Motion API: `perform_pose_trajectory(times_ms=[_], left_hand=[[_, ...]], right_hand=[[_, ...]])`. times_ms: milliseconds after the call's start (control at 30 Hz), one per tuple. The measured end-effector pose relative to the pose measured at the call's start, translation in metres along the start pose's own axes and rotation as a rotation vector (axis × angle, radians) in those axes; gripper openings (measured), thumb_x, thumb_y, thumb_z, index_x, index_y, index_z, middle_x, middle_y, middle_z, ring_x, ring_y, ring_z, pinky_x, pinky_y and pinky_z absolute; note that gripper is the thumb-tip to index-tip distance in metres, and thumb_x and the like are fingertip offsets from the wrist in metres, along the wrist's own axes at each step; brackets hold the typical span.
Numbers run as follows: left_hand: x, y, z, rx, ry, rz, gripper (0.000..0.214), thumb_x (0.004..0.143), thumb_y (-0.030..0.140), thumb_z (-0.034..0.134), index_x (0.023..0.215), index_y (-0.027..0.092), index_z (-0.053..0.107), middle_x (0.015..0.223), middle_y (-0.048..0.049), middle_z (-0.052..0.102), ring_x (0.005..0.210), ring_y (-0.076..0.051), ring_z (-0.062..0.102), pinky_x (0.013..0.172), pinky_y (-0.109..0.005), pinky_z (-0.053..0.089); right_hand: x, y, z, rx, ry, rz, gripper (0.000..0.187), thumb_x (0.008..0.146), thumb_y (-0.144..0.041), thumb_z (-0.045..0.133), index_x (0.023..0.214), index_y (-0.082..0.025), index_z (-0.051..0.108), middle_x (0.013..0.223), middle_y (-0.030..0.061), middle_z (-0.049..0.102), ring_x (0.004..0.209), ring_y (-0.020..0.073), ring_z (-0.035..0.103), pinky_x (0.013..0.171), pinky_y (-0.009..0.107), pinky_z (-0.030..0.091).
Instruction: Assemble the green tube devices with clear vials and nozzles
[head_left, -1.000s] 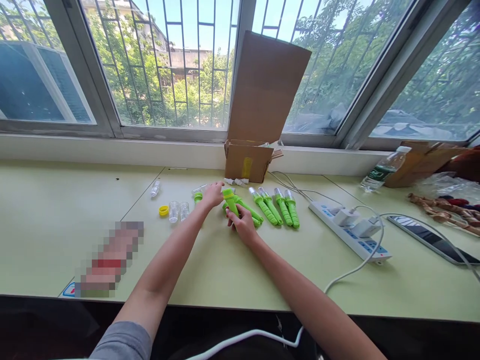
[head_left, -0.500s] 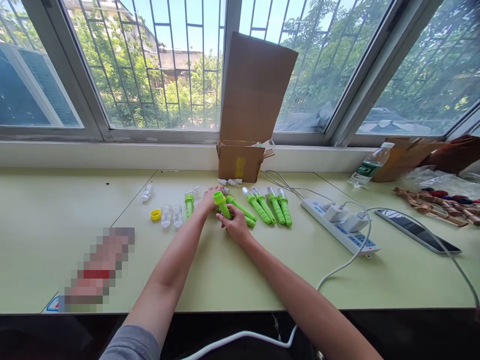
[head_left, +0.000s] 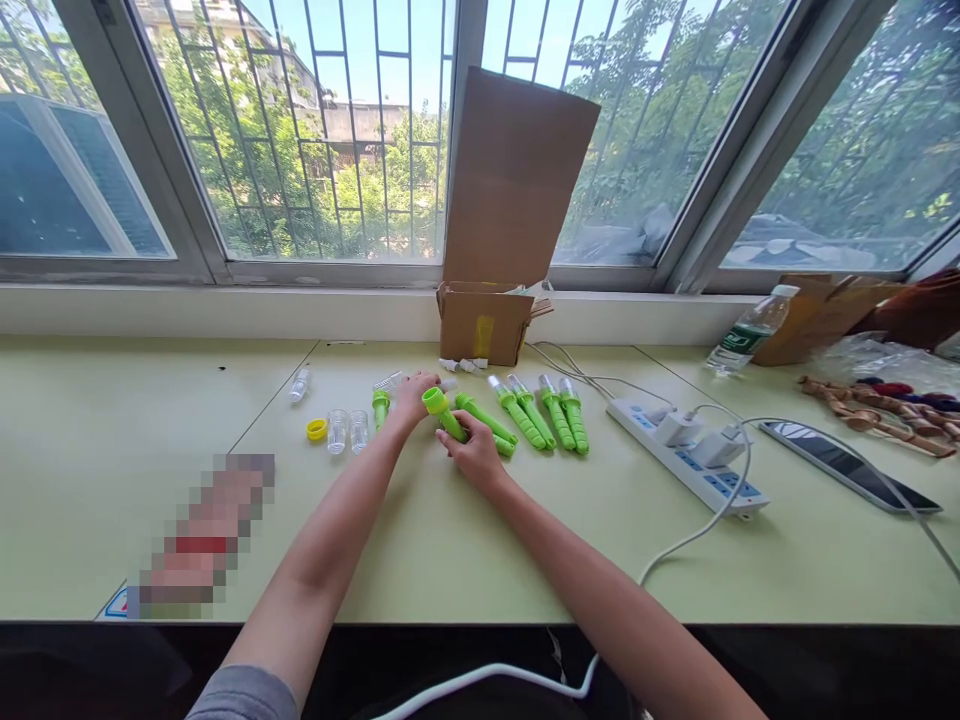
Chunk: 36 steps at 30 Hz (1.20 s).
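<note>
My right hand (head_left: 478, 452) is closed around a green plastic flashlight-like handle (head_left: 442, 410), tilted with its wide round open end up and toward the left. Just left of it, my left hand (head_left: 414, 398) reaches forward with fingers together. At its fingertips is a small whitish piece (head_left: 448, 384), partly hidden. More green handles (head_left: 491, 425) lie behind and beside my right hand. Beside my left wrist stands another green handle (head_left: 380, 406), with a clear cap (head_left: 388, 381) lying behind it. Two clear ribbed cups (head_left: 337, 431) and a yellow ring (head_left: 316, 430) are further left.
Several green handles with clear tops (head_left: 553, 412) lie to the right. Small white pieces (head_left: 469, 366) lie before an open cardboard box (head_left: 484, 325). A power strip (head_left: 686, 455) with cables, a phone (head_left: 847, 465) and a water bottle (head_left: 752, 330) occupy the right side.
My left hand has shifted slightly left, and the whitish piece at its fingertips has moved with it. My right hand still holds the green handle, nearly unmoved. The view has shifted a little.
</note>
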<state>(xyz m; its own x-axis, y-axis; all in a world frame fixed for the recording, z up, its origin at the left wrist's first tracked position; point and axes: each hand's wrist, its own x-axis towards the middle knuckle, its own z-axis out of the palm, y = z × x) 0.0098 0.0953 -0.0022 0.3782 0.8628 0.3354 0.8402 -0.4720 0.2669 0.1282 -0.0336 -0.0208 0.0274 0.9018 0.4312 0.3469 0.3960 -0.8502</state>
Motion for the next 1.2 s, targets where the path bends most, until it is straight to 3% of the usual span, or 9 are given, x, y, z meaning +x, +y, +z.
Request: perform_pose_trajectory(times_ms=[133,300,533,867,1200], left_hand=[[-0.010,-0.008,-0.013,-0.202,0.134,-0.023,0.022,0.085,0.034,0.053,0.095,0.019,0.066,0.089,-0.0066,0.068,0.081,-0.019,0.060,0.072,-0.028,0.042],[-0.033,-0.014,-0.033,-0.396,0.443,-0.080,0.025,0.087,0.037,0.050,0.091,0.017,0.066,0.085,-0.0069,0.068,0.075,-0.017,0.059,0.067,-0.026,0.042],[-0.064,-0.011,-0.054,-0.562,0.665,-0.323,0.035,0.091,0.040,0.039,0.070,0.019,0.057,0.058,-0.0007,0.060,0.049,-0.012,0.047,0.052,-0.024,0.033],[-0.074,0.004,-0.050,-0.584,0.660,-0.256,0.038,0.089,0.041,0.042,0.061,0.019,0.053,0.048,0.0024,0.049,0.047,-0.010,0.041,0.051,-0.024,0.029],[-0.076,0.000,-0.041,-0.507,0.558,-0.222,0.040,0.091,0.041,0.038,0.061,0.020,0.054,0.050,0.0010,0.055,0.047,-0.011,0.044,0.053,-0.024,0.032]], right_hand=[[0.002,0.003,-0.002,-0.076,-0.002,-0.033,0.021,0.074,-0.034,0.058,0.087,-0.019,0.061,0.068,-0.0006,0.057,0.061,0.0151,0.050,0.057,0.025,0.041],[0.005,0.008,-0.005,-0.175,-0.005,-0.060,0.020,0.073,-0.032,0.057,0.088,-0.018,0.062,0.069,-0.0008,0.058,0.062,0.0145,0.050,0.059,0.025,0.039],[0.006,0.009,-0.007,-0.286,-0.017,-0.069,0.019,0.072,-0.029,0.055,0.086,-0.019,0.063,0.069,-0.0002,0.061,0.062,0.0161,0.053,0.059,0.026,0.040],[0.009,0.012,-0.013,-0.445,0.026,-0.116,0.021,0.072,-0.022,0.054,0.089,-0.021,0.066,0.079,0.0021,0.069,0.069,0.0193,0.060,0.065,0.028,0.044],[0.008,0.016,-0.010,-0.498,-0.025,-0.145,0.028,0.070,-0.017,0.056,0.095,-0.021,0.067,0.096,0.0053,0.070,0.087,0.0229,0.063,0.077,0.031,0.047]])
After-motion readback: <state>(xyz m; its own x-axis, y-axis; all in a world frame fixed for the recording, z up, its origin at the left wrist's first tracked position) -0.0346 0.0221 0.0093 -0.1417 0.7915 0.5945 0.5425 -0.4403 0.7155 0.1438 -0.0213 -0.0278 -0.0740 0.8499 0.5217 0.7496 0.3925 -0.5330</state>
